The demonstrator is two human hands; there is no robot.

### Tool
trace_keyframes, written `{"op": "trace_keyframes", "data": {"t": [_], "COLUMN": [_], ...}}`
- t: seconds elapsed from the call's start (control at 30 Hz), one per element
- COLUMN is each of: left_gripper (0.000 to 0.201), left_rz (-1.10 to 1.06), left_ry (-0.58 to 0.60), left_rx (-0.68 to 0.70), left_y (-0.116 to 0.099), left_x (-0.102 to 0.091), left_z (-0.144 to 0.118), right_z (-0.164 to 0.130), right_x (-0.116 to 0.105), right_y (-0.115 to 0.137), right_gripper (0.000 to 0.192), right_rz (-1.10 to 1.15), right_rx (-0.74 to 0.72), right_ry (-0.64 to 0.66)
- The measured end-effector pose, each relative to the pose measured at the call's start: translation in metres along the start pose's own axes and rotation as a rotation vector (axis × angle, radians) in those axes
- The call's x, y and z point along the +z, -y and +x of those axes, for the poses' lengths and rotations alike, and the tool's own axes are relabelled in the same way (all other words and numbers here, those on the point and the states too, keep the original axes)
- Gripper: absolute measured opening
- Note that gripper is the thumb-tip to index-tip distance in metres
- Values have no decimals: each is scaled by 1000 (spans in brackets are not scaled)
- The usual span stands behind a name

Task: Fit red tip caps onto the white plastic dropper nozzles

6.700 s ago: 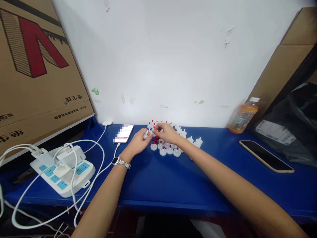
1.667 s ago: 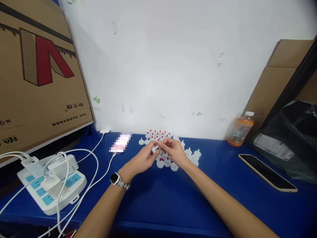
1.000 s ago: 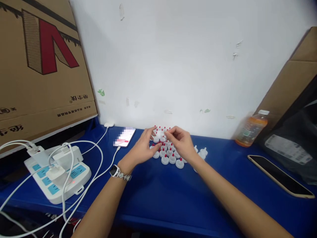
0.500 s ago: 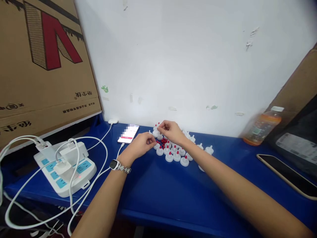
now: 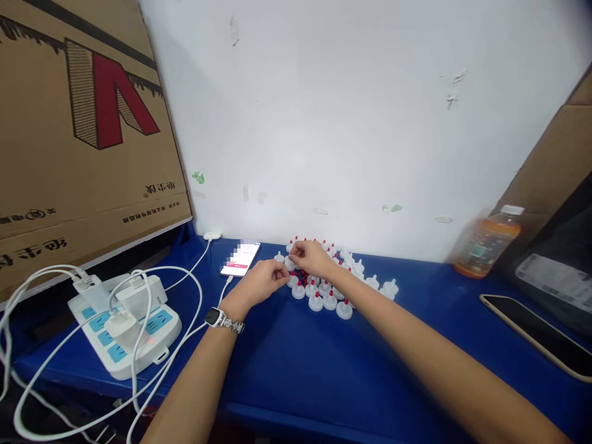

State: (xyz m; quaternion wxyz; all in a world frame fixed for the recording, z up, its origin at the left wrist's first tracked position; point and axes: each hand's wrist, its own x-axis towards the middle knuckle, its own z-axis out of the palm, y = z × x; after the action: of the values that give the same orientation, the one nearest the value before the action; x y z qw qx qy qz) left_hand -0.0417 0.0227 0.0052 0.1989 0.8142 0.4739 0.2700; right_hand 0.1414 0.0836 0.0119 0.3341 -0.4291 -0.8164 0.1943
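Note:
My left hand (image 5: 264,282), with a watch (image 5: 214,317) on its wrist, has thumb and fingers drawn together beside a white nozzle cap (image 5: 289,264). Whatever sits between those fingertips is too small to make out. Close by, my right hand (image 5: 312,258) pinches above the same cap; its fingertips cover what they hold. White nozzle caps with red tips (image 5: 316,301) stand upright in front of and behind my hands. Small red tips (image 5: 298,276) lie loose between them, partly hidden. White caps without red tips (image 5: 389,288) stand to the right, behind my right forearm.
A phone (image 5: 240,258) on a cable lies left of my hands, near a power strip (image 5: 139,345) with plugs and looping white cables. A drink bottle (image 5: 489,242), a second phone (image 5: 536,336) and a black package (image 5: 559,271) are at right. A carton (image 5: 115,191) stands at left.
The view has shifted slightly. My right hand has moved a little left and down, closer to my left fingertips. My left hand stays nearly in place.

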Motion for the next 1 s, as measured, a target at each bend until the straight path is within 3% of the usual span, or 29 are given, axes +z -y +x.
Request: {"op": "trace_keyframes", "data": {"t": [0.4,0.6,0.83,1.0], "left_gripper": [31,18,18,17], "left_rz": [35,36,-41,-67], "left_ry": [-57,-44,-29,-39], "left_rx": [24,48,45,34], "left_y": [-1,-7,-1,-2], "left_x": [8,5,3,9], "left_z": [3,1,3,4], "right_z": [4,6,5,1], "right_x": [3,-1,-8,-20], "right_y": [-3,2,1,-8], "right_gripper": [7,14,11,22], "right_rz": [-92,-90,-118,-248], "right_rx": [-15,6,-24,21], "right_ry": [89,132,185,26]}}
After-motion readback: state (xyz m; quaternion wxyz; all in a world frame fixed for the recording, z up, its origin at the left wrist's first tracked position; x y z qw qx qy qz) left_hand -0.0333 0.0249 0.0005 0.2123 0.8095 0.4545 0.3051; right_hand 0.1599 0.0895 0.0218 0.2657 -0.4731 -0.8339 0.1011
